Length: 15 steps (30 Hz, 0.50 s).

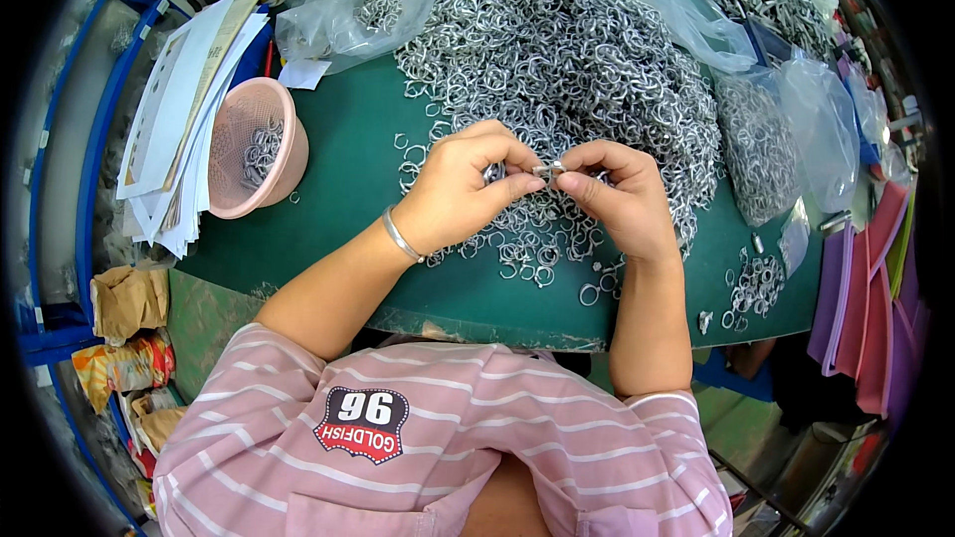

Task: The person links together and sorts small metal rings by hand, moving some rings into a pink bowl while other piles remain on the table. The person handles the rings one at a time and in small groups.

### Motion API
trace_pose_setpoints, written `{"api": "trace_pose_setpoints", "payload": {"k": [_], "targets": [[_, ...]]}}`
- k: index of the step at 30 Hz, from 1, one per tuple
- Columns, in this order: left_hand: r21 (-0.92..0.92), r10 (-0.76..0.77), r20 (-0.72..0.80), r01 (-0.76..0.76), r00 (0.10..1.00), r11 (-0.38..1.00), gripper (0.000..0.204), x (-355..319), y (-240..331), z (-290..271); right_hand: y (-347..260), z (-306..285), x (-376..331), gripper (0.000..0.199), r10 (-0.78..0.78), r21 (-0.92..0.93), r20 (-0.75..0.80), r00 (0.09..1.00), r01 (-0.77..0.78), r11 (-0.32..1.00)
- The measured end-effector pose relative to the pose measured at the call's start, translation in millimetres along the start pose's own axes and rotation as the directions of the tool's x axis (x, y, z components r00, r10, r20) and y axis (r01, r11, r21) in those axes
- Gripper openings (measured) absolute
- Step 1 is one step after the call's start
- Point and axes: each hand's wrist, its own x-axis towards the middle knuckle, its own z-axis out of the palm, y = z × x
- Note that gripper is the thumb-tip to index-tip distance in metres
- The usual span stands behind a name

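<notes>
Metal piece (547, 172) points sideways (between fingers (519, 183)).

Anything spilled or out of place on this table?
Possibly one thing: a single metal ring lies alone on the green table just right of the pink basket, apart from the rings inside it, as if dropped.

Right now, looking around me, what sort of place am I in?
Probably a small-parts workshop or factory: a big heap of metal rings covers much of the green table, a clear plastic bag holds more small metal pieces, and blue shelving stands at the left.
</notes>
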Motion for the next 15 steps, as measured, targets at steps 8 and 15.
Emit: {"api": "trace_pose_setpoints", "payload": {"k": [8,15], "targets": [[0.026,0.044,-0.060,-0.043,0.997,0.999,0.011,-7,11,-5,2,2,1,0.016,-0.137,-0.192,-0.031,0.990,0.129,0.973],[0.110,0.080,-0.021,-0.077,0.997,0.991,0.009,-17,23,-13,-9,-5,-19,0.012,-0.140,-0.604,-0.099,0.985,0.052,0.795]]}}
